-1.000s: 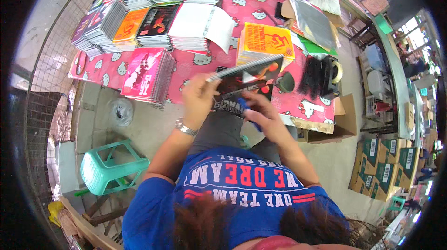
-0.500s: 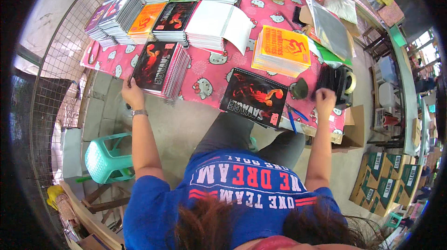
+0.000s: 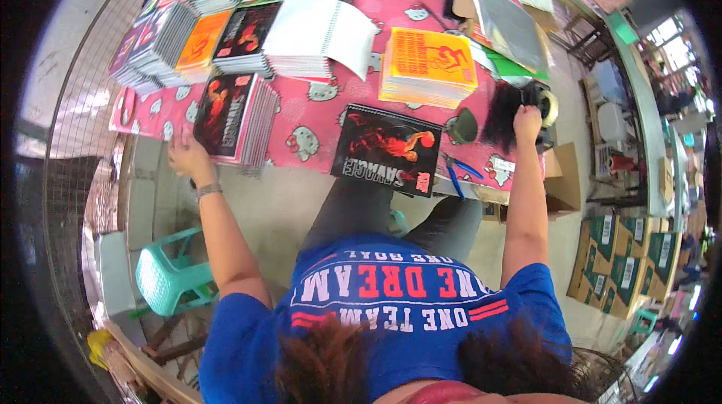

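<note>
My left hand (image 3: pixel 189 156) is beside the near left corner of a stack of black spiral notebooks (image 3: pixel 224 118) with a fiery figure on the cover. Its fingers are apart and hold nothing visible. On the right, my right hand (image 3: pixel 529 124) is closed at a bunch of thin black strands (image 3: pixel 502 114); whatever is between its fingertips is too small to make out. A single black spiral notebook (image 3: pixel 387 152) lies at the table's front edge, its bound side facing away. Blue-handled pliers (image 3: pixel 457 174) and a dark green bowl (image 3: pixel 462 127) are between that notebook and my right hand.
Orange-covered notebooks (image 3: pixel 429 65) are piled mid-table, with white page stacks (image 3: pixel 301 35) further left. Several more notebook piles (image 3: pixel 248 35) fill the far left. A tape roll (image 3: pixel 550 108) stands past my right hand. A green stool (image 3: pixel 173 272) and cardboard cartons (image 3: pixel 620 265) are on the floor.
My left hand has come off the corner of the notebook stack and moved left. My right hand has moved forward to the black strands. The whole view has shifted slightly.
</note>
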Motion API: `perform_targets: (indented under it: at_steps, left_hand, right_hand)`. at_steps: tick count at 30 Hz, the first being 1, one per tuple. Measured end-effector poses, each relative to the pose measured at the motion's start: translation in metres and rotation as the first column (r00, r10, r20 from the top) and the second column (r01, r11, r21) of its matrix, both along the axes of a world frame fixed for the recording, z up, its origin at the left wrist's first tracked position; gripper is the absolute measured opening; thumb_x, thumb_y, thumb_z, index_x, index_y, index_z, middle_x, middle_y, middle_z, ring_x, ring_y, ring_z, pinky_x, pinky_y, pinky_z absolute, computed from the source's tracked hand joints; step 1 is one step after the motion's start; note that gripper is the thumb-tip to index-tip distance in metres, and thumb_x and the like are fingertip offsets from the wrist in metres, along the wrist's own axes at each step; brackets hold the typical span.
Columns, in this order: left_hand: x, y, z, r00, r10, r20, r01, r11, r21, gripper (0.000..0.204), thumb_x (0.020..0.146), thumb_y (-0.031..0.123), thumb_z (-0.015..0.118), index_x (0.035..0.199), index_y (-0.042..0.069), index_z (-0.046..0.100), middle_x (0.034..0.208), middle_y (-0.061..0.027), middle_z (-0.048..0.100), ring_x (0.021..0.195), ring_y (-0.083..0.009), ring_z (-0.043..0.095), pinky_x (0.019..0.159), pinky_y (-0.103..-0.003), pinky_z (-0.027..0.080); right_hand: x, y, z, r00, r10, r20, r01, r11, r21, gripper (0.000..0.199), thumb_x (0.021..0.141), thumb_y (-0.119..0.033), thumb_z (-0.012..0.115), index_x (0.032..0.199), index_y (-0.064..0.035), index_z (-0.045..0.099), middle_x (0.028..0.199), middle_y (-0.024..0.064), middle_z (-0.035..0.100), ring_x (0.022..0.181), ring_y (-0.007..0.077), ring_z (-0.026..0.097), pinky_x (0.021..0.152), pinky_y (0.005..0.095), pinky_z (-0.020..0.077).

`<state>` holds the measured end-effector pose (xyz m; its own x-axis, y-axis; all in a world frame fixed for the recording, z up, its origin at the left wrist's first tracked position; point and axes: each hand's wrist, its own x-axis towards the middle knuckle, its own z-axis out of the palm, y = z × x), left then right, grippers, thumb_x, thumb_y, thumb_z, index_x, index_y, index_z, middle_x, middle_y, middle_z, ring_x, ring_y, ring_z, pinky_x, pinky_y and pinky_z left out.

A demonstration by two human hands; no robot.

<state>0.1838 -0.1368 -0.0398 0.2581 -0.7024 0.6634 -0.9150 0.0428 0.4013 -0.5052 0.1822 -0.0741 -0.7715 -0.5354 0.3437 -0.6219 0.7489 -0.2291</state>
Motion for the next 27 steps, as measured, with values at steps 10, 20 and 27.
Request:
perform_targets:
  at_steps: [10,20,27]
  left_hand:
    - [-0.323,0.144,0.002,0.114,-0.988,-0.109,0.916,0.062,0.397,0.025,0.085,0.009,0.062,0.108,0.002,0.064,0.11,-0.0169,0.063,0.108,-0.036,0.057,0.095,-0.045,0.045]
    - [-0.286,0.147,0.108,-0.039,-0.999,-0.001,0.986,-0.039,0.162,0.026,0.08,0.0,0.059,0.106,0.004,0.059,0.102,-0.0153,0.061,0.102,-0.0348,0.055,0.092,-0.045,0.04]
    - [-0.259,0.164,0.108,-0.025,-0.991,0.13,0.973,0.006,0.232,0.027,0.078,0.004,0.058,0.104,0.008,0.061,0.109,-0.0062,0.058,0.104,-0.0224,0.053,0.093,-0.041,0.034]
  right_hand:
    - [0.096,-0.008,0.093,0.957,0.288,0.038,-0.248,0.88,-0.406,0.035,0.099,-0.032,0.049,0.118,-0.0064,0.064,0.088,0.0214,0.065,0.086,0.0349,0.063,0.079,0.0429,0.048]
    - [0.215,0.049,0.086,0.4,0.67,0.626,-0.007,0.685,-0.729,0.028,0.1,-0.023,0.053,0.109,0.0011,0.063,0.096,0.0043,0.058,0.081,0.0109,0.054,0.076,0.0261,0.0465]
    - [0.241,0.036,0.122,0.626,0.763,0.161,-0.519,0.562,-0.644,0.035,0.087,-0.002,0.06,0.121,-0.0068,0.066,0.111,0.0109,0.063,0.097,0.0232,0.059,0.086,0.0326,0.0467]
